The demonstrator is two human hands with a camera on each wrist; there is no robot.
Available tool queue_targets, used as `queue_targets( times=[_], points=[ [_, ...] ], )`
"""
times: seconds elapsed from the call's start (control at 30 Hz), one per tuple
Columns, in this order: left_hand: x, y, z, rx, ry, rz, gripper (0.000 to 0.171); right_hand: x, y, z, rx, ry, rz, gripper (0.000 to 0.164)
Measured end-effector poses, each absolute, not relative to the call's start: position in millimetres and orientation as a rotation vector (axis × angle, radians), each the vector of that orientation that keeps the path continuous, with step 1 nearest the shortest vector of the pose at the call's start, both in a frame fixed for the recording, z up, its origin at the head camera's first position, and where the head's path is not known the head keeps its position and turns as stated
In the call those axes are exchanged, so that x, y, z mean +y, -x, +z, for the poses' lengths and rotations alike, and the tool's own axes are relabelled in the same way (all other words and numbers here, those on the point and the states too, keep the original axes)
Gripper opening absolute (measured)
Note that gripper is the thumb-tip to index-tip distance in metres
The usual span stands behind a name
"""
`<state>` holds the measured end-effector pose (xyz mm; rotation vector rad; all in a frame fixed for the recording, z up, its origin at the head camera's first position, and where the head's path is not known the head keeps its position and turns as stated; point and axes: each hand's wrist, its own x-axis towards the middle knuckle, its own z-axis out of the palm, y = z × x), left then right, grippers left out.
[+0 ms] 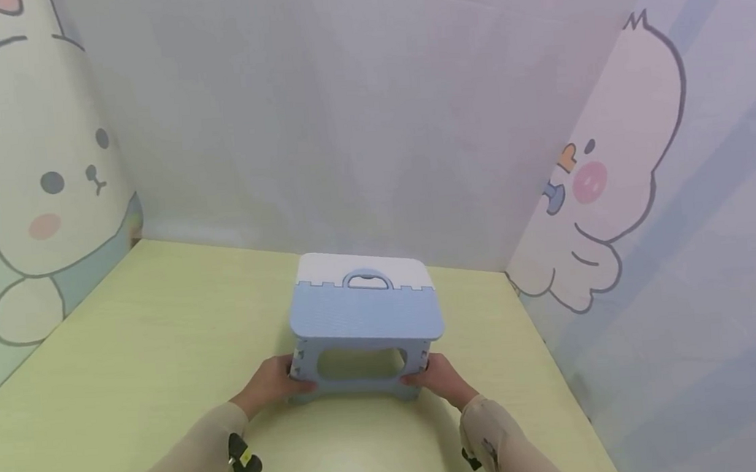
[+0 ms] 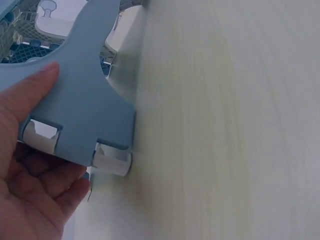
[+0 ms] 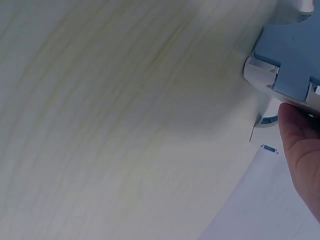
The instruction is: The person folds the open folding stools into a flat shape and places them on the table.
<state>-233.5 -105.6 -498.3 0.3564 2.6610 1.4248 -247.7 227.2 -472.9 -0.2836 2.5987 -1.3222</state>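
A blue and white folding step stool [image 1: 365, 317] stands unfolded and upright on the table, a carry handle [image 1: 367, 275] set in its top. My left hand [image 1: 271, 384] grips the left side of its front leg panel low down. In the left wrist view, the thumb lies on the blue panel [image 2: 82, 107] and the fingers curl behind its white hinge edge. On the opposite side, my right hand [image 1: 446, 377] holds the same panel at about the same height. The right wrist view shows that hand [image 3: 302, 145] against the stool's white edge [image 3: 260, 75], partly cut off by the frame.
The pale yellow tabletop [image 1: 131, 370] stretches around the stool. A light curtain [image 1: 344, 121] hangs behind it, close to the stool's back. Printed wall sheets with a rabbit [image 1: 29, 136] and a chick [image 1: 633, 116] stand at the left and right.
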Motion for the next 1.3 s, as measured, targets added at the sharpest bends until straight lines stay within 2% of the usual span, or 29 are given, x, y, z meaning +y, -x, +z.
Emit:
queue_targets(
  times=[0.73,1.3],
  points=[
    [-114.9,240.7,-498.4,2.580,-0.485,1.364,0.047,227.1,247.8,-474.0,2.557,0.289,-1.321,0.055],
    [-115.2,243.2,-495.6,2.568,-0.479,1.349,0.042,229.5,252.3,-475.7,2.545,0.341,-1.348,0.060]
  ],
)
